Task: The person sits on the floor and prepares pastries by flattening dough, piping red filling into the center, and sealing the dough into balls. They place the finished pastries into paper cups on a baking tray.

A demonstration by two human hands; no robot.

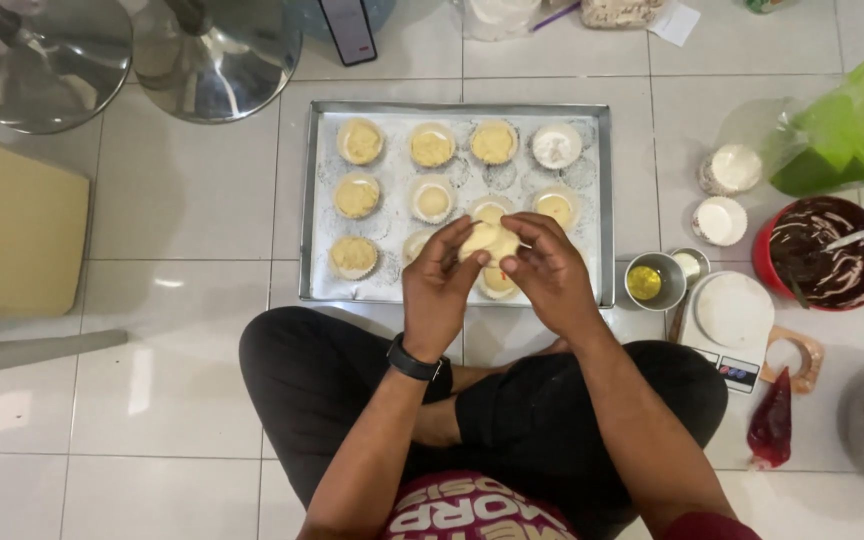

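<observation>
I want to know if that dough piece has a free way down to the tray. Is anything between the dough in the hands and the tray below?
Nothing visible blocks it. Both hands hold the dough piece right over the tray; below are only filled paper cups, partly hidden by the hands.

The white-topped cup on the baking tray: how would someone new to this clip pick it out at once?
Find the metal baking tray on the tiled floor in front of the seated person. Look along its far row to the right-hand end. The cup there is filled with something white, while the other filled cups hold yellow dough.
</observation>
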